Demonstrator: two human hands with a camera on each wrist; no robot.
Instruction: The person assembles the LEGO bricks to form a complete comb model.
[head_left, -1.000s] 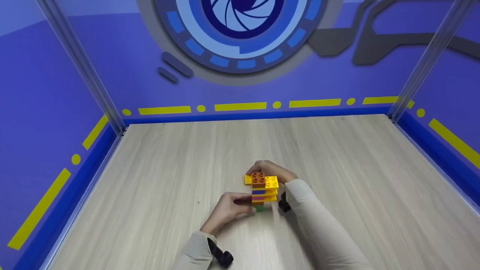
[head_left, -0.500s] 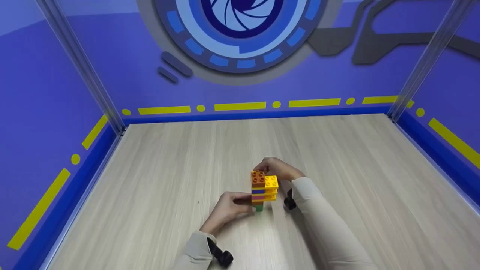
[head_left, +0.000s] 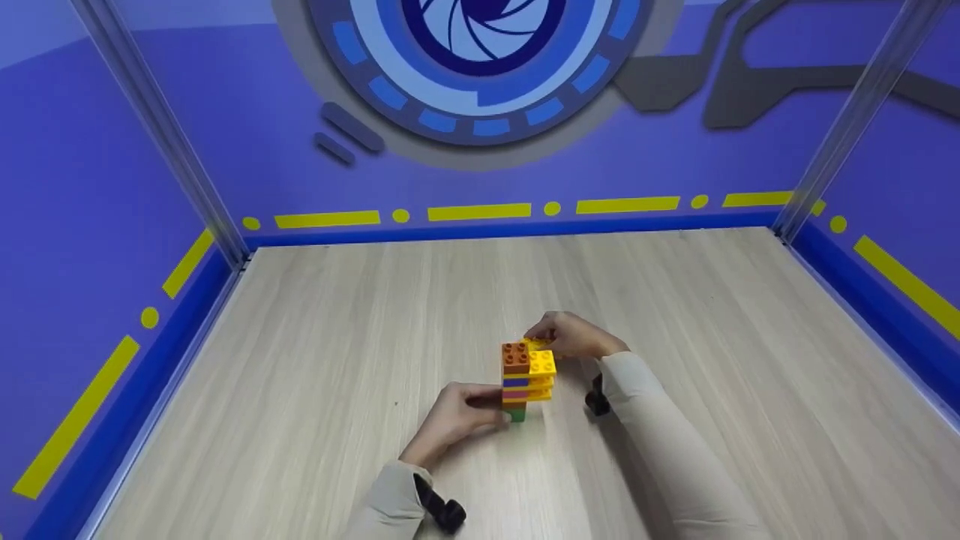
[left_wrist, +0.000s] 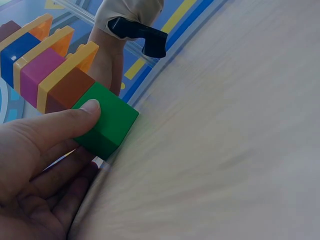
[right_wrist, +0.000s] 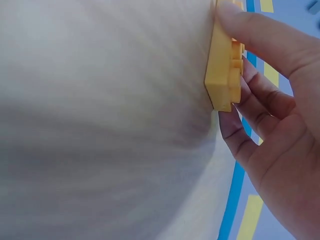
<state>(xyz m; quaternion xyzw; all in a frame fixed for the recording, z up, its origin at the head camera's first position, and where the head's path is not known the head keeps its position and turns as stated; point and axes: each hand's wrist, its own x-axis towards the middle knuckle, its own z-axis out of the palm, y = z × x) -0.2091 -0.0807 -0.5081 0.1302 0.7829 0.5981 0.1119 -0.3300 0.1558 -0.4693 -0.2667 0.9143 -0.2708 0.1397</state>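
Observation:
A tower of toy building bricks (head_left: 515,381) stands on the table in front of me. At its foot is a green brick (left_wrist: 111,124), with brown, pink and blue bricks above and a brown brick (head_left: 515,358) on top. Yellow plates (head_left: 541,363) between the layers jut out to the right. My left hand (head_left: 454,416) grips the tower low down, its thumb on the green brick. Behind the tower, my right hand (head_left: 574,335) pinches a loose yellow building brick (right_wrist: 220,67) with studs, partly hidden by the tower in the head view.
The pale wood-grain table (head_left: 360,322) spreads around the tower on all sides. Purple-blue panels (head_left: 480,187) with yellow marks wall it in at the back and both sides. Dark wrist devices are strapped on both sleeves (head_left: 652,435).
My right hand has carried the yellow brick from the tower's left side, behind it, to the right. The left hand and the tower have stayed in place.

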